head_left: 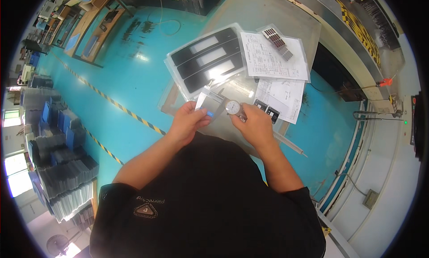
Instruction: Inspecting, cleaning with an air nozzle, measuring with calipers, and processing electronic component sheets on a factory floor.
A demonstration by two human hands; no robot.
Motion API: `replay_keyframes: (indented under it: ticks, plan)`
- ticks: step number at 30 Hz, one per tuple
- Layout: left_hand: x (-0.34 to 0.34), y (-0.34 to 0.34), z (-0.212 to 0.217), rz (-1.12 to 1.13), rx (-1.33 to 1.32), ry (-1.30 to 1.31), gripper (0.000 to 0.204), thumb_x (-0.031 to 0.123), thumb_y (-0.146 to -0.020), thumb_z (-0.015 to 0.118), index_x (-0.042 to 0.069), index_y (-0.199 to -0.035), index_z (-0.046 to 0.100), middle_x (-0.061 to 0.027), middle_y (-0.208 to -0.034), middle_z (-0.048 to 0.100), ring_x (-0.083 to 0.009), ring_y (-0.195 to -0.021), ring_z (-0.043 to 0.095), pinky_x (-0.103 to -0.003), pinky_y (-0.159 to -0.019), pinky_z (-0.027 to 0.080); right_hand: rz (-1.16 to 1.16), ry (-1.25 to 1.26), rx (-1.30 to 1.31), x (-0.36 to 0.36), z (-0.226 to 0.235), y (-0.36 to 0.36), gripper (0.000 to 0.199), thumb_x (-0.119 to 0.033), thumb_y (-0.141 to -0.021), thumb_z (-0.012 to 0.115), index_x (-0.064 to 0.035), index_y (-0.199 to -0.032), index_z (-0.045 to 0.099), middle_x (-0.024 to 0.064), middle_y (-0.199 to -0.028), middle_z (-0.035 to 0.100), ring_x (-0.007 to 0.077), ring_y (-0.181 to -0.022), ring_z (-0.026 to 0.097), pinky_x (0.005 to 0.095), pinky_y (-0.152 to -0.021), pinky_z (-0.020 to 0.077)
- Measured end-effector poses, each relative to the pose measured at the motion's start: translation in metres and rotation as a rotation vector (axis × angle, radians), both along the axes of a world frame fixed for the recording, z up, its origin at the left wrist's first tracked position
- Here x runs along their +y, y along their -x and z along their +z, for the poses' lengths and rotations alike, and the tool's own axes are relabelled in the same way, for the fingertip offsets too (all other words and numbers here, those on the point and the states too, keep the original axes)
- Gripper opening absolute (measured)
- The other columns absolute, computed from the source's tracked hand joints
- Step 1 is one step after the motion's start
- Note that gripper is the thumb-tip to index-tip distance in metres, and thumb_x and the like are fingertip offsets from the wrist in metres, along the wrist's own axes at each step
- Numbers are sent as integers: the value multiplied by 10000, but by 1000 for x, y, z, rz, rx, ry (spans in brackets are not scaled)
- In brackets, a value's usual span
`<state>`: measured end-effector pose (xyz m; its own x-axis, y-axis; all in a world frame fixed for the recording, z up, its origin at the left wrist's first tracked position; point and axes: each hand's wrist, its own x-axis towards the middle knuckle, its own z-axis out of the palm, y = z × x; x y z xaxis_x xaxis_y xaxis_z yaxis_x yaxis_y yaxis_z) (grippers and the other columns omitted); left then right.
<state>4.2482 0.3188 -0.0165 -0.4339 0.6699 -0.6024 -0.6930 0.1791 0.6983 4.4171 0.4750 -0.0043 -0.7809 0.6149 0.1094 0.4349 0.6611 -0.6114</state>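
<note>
My right hand (255, 127) is wrapped round a dial caliper (233, 107), its round white dial facing up and its long beam running down to the right past my wrist. The caliper's jaws reach left, over a thin whitish sheet piece (203, 98). Between thumb and fingers my left hand (187, 123) pinches that piece; a bit of blue shows at the thumb. Whether the jaws touch the piece I cannot tell. Just beyond lie black panels (181, 57) with pale windows. A small black plate (271, 116) with light cut-outs sits beside my right hand.
Printed sheets (263, 63) in clear covers lie at the table's right, with a dotted strip card (278, 44) on top. The grey table (223, 19) is bordered by a machine with striped edging (353, 30). Stacked sheets (67, 186) stand on the left, past a striped floor line (114, 103).
</note>
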Motion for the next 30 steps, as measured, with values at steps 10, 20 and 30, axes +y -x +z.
replay_keyframes:
  ticks: [10,20,30]
  plan:
    - [0,1,-3,12,9,12,278,77,-898,650,14,-1131,512,-108,-981,659,-192,-855,656,-306,-773,555,7,20,-5,1,-1,2,276,-273,-795,708,-26,-901,646,145,-790,644,321,-709,641,406,-626,505]
    - [5,-2,2,44,-2,15,207,37,-903,640,22,-1068,517,-90,-913,667,-151,-764,676,-267,-701,598,1,29,-20,3,-2,2,289,-305,-796,708,-35,-857,625,139,-761,624,328,-697,622,409,-611,485]
    - [-1,5,-7,-105,112,23,201,34,-902,642,28,-1056,513,-90,-912,660,-170,-796,675,-288,-735,579,-45,53,17,8,-6,-2,308,-320,-792,697,-30,-873,632,139,-774,630,326,-710,624,404,-638,497]
